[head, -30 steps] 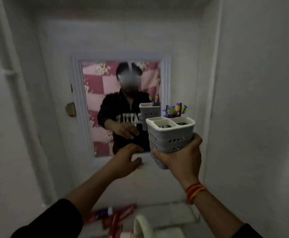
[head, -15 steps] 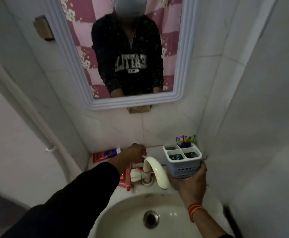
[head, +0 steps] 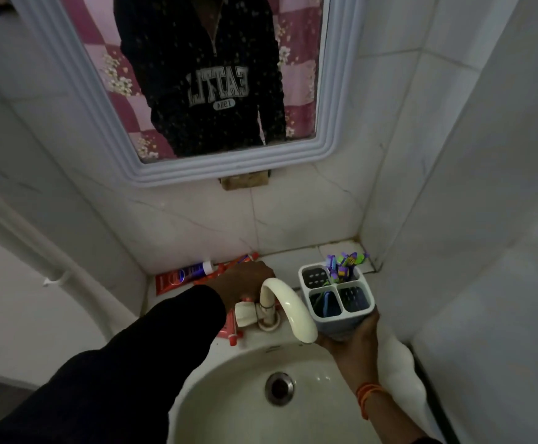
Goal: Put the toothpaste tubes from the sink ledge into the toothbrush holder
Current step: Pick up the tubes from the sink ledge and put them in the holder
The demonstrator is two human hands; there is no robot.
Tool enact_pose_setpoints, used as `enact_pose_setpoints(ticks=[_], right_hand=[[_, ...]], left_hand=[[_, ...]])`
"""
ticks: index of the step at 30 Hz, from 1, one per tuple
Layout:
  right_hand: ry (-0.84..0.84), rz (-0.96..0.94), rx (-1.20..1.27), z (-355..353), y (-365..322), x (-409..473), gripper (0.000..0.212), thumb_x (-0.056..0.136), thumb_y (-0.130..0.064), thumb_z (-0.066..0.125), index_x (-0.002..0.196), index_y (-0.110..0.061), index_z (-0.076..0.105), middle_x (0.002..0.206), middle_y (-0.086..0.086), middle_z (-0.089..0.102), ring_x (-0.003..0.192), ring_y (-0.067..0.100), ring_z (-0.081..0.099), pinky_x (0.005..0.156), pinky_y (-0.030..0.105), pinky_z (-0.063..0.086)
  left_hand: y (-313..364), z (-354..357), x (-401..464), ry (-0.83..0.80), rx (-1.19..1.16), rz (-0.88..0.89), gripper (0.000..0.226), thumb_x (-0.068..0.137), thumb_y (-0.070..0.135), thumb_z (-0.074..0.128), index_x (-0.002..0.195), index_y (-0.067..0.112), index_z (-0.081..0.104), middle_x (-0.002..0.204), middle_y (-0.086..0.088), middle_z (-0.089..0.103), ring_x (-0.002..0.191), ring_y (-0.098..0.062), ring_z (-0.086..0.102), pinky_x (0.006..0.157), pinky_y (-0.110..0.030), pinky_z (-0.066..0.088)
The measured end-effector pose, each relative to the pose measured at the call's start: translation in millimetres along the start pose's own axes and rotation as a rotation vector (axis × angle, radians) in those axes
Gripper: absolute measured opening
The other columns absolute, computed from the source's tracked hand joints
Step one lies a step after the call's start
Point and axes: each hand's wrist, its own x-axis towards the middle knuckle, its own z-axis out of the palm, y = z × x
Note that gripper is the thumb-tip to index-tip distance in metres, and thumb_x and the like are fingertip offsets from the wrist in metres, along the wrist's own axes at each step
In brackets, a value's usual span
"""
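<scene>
Red toothpaste tubes lie on the sink ledge (head: pixel 296 256) left of the tap. One tube with a white cap (head: pixel 181 276) rests against the wall, a second red tube (head: pixel 245 259) lies behind my knuckles, and a third tube's red cap (head: pixel 232 338) pokes out under my wrist. My left hand (head: pixel 245 283) rests palm-down on these tubes with its fingertips hidden. A white four-compartment toothbrush holder (head: pixel 351 325) with colourful toothbrushes in its far compartment is gripped from below by my right hand (head: pixel 355 338), right of the tap.
A cream curved tap (head: pixel 288 304) stands between my hands, its spout over the basin (head: pixel 229 395) with a metal drain (head: pixel 279 387). A framed mirror (head: pixel 322 155) hangs above. Tiled walls close in at the right corner, and a white pipe (head: pixel 37 254) runs down the left.
The view has dropped from the mirror to the sink. My left hand has come down onto the tubes on the ledge, and my right hand has lowered the holder beside the tap.
</scene>
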Motion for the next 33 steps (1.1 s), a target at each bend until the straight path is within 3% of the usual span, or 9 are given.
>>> enact_pose_setpoints(ticks=[4,8,13,16,18,20,26,30,33], right_hand=[[-0.077,0.08,0.044,-4,-9,0,0.12,0.046,-0.025,0.103,0.144,-0.024,0.035,0.139,0.005,0.057,0.123,0.026,0.06,0.095,0.061,0.054],[-0.125,0.224,0.466,-12,-21,3,0.131,0.032,-0.045,0.102,0.147,-0.026,0.043,0.142,0.013,0.054,0.121,0.041,0.059,0.081,0.083,0.045],[-0.101,0.328,0.631,-12,-33,3,0.132,0.029,-0.044,0.103,0.146,-0.025,0.045,0.144,0.015,0.053,0.122,0.047,0.057,0.081,0.088,0.039],[-0.091,0.341,0.633,-8,-38,-1,0.119,0.041,-0.045,0.101,0.145,-0.027,0.047,0.145,0.016,0.052,0.12,0.046,0.059,0.082,0.087,0.04],[-0.117,0.331,0.632,-10,-44,-3,0.139,0.024,-0.046,0.103,0.147,-0.023,0.043,0.144,0.016,0.052,0.118,0.043,0.06,0.082,0.084,0.043],[-0.117,0.305,0.56,-10,-43,-3,0.123,0.034,-0.034,0.103,0.143,-0.026,0.047,0.145,0.016,0.052,0.116,0.036,0.064,0.078,0.076,0.052],[-0.093,0.194,0.144,-10,-38,-4,0.109,0.039,-0.043,0.103,0.131,-0.029,0.046,0.125,0.005,0.063,0.111,0.022,0.065,0.091,0.059,0.056],[-0.141,0.177,0.142,-15,-34,4,0.06,0.078,-0.001,0.083,0.125,-0.031,0.061,0.124,0.012,0.065,0.096,0.019,0.073,0.066,0.058,0.062],[-0.146,0.191,0.247,-15,-31,10,0.091,0.062,0.031,0.078,0.131,-0.018,0.046,0.124,0.005,0.058,0.092,-0.004,0.07,0.056,0.024,0.06]], left_hand=[[-10,-2,5,-0.049,0.046,-0.012,0.033,0.07,0.032,0.073,0.1,0.017,0.073,0.099,-0.006,0.076,0.093,-0.024,0.072,0.085,-0.043,0.059],[-4,4,-1,-0.004,0.127,-0.047,0.029,0.084,0.031,0.069,0.111,0.02,0.07,0.111,-0.005,0.073,0.103,-0.025,0.07,0.085,-0.04,0.059],[-30,10,3,0.031,0.022,-0.041,0.013,0.068,0.031,0.072,0.07,0.023,0.063,0.076,0.002,0.069,0.075,-0.021,0.067,0.072,-0.039,0.061],[-36,-7,0,0.003,-0.093,-0.038,0.012,0.07,0.016,0.08,0.079,0.011,0.075,0.081,-0.01,0.074,0.078,-0.028,0.068,0.074,-0.03,0.056],[-32,-22,-3,0.019,-0.2,-0.067,0.021,0.078,0.011,0.078,0.098,0.006,0.078,0.1,-0.013,0.077,0.097,-0.028,0.07,0.084,-0.029,0.052],[-30,-35,-6,0.094,-0.278,-0.073,0.023,0.083,0.01,0.075,0.105,0.006,0.077,0.108,-0.013,0.076,0.105,-0.026,0.068,0.091,-0.029,0.049],[14,-87,-34,0.549,-0.393,0.01,0.018,0.087,0.018,0.073,0.103,0.013,0.08,0.097,-0.004,0.079,0.084,-0.01,0.071,0.085,-0.025,0.056],[67,-128,-69,0.806,-0.291,0.114,0.015,0.087,0.023,0.072,0.096,0.017,0.083,0.085,0.0,0.08,0.073,-0.011,0.073,0.076,-0.027,0.058],[101,-147,-89,0.926,-0.232,0.149,0.015,0.088,0.023,0.069,0.092,0.017,0.083,0.079,0.0,0.08,0.068,-0.013,0.073,0.071,-0.027,0.058]])
